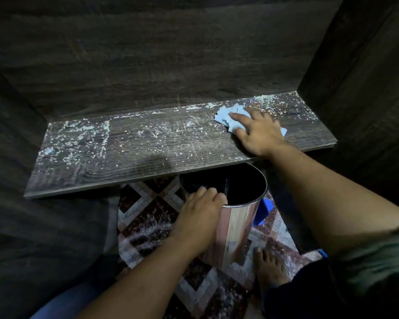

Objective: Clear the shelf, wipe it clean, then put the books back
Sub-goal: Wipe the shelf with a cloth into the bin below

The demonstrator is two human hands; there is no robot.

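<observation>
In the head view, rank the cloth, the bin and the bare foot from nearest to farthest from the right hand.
1. Cloth: pressed under the right hand, at the right end of the shelf.
2. Bin: below the shelf's front edge, its rim gripped by the left hand.
3. Foot: on the floor, beside the bin's base.

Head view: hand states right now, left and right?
Left hand: grips the rim of the shiny cylindrical metal bin, fingers curled over it.
Right hand: open, fingers flat, pressing the light blue cloth onto the dusty dark wooden shelf.
</observation>
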